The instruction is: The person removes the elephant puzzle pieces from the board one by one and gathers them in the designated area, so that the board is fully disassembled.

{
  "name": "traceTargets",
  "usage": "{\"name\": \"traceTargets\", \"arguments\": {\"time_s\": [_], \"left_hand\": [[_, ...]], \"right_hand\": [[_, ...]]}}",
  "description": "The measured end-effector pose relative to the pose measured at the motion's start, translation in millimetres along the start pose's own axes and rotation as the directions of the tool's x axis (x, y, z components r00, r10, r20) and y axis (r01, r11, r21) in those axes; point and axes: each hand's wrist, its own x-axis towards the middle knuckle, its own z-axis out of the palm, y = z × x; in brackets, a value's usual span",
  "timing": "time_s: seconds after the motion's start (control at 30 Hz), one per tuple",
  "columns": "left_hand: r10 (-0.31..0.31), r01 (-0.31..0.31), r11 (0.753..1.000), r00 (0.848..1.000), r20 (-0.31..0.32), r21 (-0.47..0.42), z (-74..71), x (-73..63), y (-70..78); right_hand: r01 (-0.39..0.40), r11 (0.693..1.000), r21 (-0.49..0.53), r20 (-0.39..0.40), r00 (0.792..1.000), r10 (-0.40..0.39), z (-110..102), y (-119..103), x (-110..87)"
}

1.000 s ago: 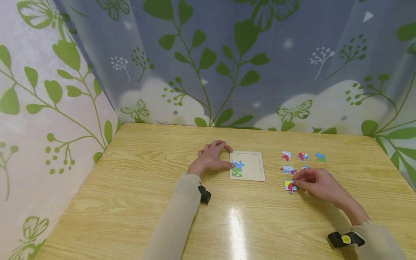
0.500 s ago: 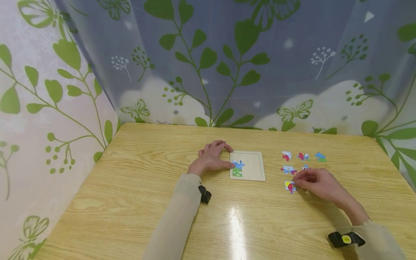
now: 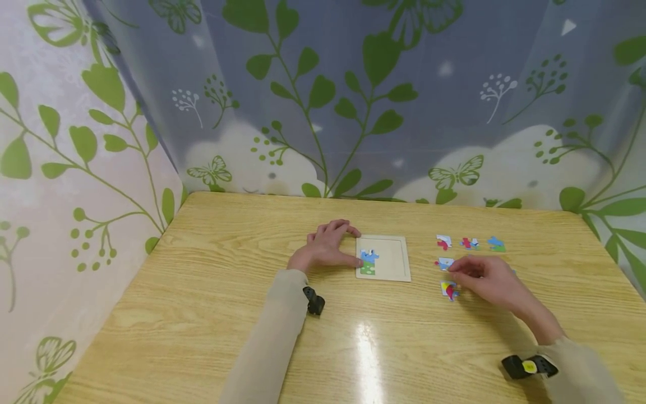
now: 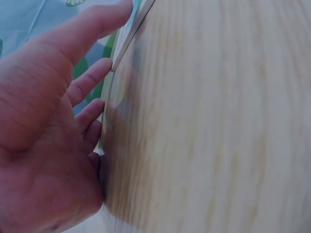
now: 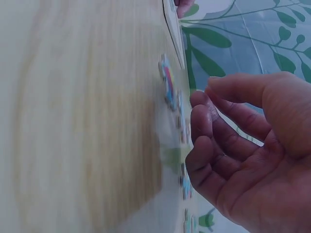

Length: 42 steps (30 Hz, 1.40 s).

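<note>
My left hand (image 3: pixel 325 247) lies along the left side of a square wooden puzzle tray (image 3: pixel 393 255), thumb and index finger touching its edge. In the left wrist view, the thumb and fingertips meet the tray's edge (image 4: pixel 130 41). Joined blue and green jigsaw pieces (image 3: pixel 368 264) fill the tray's lower left. My right hand (image 3: pixel 489 280) hovers over the loose pieces, thumb and index tips together, nothing visible between them. Its fingertips overlap a white-and-blue piece (image 3: pixel 444 263); a yellow-and-red piece (image 3: pixel 447 289) lies just below. The right hand hides other pieces.
A row at the back holds a white-and-red piece (image 3: pixel 444 242), a red-and-white piece (image 3: pixel 469 243) and a blue-and-green piece (image 3: pixel 497 244). A leaf-patterned curtain (image 3: pixel 323 112) hangs behind the wooden table (image 3: pixel 242 241).
My right hand has left the yellow-and-red piece and moved slightly up and left over the middle row. That piece has turned a little. The left thumb has slid slightly down the tray's edge.
</note>
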Motion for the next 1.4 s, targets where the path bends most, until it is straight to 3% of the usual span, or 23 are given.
{"name": "traceTargets", "arguments": {"time_s": [0.23, 0.53, 0.8, 1.07, 1.4], "left_hand": [[0.004, -0.005, 1.0, 1.0, 0.015, 0.031, -0.1, 0.5, 0.4], [0.002, -0.002, 1.0, 1.0, -0.023, 0.021, 2.7, -1.7, 2.3], [-0.031, 0.032, 0.999, 0.999, -0.03, 0.008, 4.0, -4.1, 8.1], [-0.044, 0.043, 0.999, 0.999, -0.023, -0.013, 4.9, -2.9, 4.3], [-0.046, 0.046, 0.999, 0.999, -0.024, 0.0, 3.9, -3.1, 4.4]], "right_hand": [[0.048, 0.999, 0.022, -0.003, 0.999, -0.048, 6.5, -13.7, 10.5], [0.136, 0.99, 0.027, -0.013, 0.991, -0.136, 23.0, -31.1, 30.3], [0.117, 0.991, 0.07, 0.036, 0.992, -0.12, 40.5, -49.4, 50.5], [0.112, 0.989, 0.095, 0.067, 0.991, -0.119, 58.7, -63.4, 73.7], [0.145, 0.987, 0.064, 0.074, 0.986, -0.15, 69.6, -71.2, 93.7]]}}
